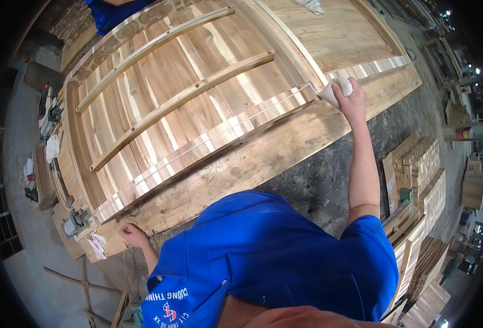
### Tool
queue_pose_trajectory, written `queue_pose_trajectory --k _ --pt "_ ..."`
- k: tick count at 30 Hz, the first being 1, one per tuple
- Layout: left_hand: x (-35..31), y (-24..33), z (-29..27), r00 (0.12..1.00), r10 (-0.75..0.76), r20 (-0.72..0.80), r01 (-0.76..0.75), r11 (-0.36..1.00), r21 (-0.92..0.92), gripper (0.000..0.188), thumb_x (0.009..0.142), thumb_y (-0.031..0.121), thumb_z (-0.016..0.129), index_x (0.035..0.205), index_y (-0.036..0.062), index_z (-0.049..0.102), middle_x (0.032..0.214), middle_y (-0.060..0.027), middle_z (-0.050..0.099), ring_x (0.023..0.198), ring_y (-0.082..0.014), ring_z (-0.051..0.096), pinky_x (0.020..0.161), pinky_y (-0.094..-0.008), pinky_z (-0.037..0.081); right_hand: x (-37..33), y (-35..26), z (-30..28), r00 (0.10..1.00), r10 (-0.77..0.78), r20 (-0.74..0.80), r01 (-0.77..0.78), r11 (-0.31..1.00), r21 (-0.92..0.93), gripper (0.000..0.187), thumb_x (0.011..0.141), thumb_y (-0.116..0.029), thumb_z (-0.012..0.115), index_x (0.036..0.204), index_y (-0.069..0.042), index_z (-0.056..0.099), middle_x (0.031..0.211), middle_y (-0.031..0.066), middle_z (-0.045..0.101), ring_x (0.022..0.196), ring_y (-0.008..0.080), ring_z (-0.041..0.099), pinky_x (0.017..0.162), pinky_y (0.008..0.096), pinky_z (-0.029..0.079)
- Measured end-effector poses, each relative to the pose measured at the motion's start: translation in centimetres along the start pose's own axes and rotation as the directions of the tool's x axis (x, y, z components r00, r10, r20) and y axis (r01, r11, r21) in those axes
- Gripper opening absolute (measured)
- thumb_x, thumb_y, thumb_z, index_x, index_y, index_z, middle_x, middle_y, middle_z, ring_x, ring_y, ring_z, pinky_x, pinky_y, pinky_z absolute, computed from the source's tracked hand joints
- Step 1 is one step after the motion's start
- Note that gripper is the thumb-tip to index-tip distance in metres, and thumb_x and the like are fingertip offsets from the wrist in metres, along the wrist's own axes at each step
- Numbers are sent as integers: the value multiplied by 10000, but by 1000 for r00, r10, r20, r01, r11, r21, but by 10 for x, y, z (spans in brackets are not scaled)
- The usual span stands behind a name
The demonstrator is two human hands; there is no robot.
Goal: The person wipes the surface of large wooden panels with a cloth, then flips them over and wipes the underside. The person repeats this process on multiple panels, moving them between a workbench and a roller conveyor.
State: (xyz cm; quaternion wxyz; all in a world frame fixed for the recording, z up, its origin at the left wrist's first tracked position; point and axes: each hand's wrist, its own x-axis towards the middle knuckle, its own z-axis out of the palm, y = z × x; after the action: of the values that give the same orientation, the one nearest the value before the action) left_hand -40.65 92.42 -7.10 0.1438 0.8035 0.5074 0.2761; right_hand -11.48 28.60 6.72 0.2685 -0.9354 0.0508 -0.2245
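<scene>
My right hand is closed round a white squeeze bag, its narrow tip at the near right corner of a large slatted wooden panel. Along the panel's near edge runs a thin whitish bead, which looks like glue and reaches the bag's tip. Two wooden battens, one the nearer batten, lie across the panel. My left hand is at the bench's near left edge, fingers curled, with no object showing in it. Beside it lies a crumpled white cloth.
Under the panel is a plywood bench top. A second wooden panel adjoins it on the right. A metal clamp sits at the left corner. Stacked timber stands on the right, and a wooden cross-shaped stand at lower left.
</scene>
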Motion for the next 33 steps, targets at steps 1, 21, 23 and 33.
queue_pose_trajectory --k 1,21,23,33 --pt "1 -2 1 1000 -2 -5 2 1000 -1 234 832 291 566 858 59 553 716 -77 563 668 -241 541 647 -394 442 -1 -5 0 1000 -4 9 4 1000 9 298 802 -286 710 840 -8 610 801 207 641 756 382 632 667 422 487" --pt "9 -64 16 999 -19 33 30 933 -358 157 841 207 633 844 62 572 639 -39 559 582 -139 519 574 -301 427 -81 -215 78 834 -417 362 311 896 316 230 785 -218 738 825 -18 631 753 170 624 675 309 620 638 375 489" --pt "7 -62 16 999 51 4 -47 941 -335 140 831 213 630 829 83 576 591 -39 547 546 -188 536 558 -338 425 -93 -237 92 806 -438 399 313 886 342 231 783 -216 739 819 -17 629 751 170 622 676 307 621 639 375 490" --pt "21 -70 4 922 347 171 -334 937 -103 102 804 234 627 794 142 584 611 -54 589 600 -271 594 622 -400 427 -150 -362 151 603 -647 467 434 757 489 221 784 -217 756 891 -42 672 798 133 669 712 221 655 659 335 500"
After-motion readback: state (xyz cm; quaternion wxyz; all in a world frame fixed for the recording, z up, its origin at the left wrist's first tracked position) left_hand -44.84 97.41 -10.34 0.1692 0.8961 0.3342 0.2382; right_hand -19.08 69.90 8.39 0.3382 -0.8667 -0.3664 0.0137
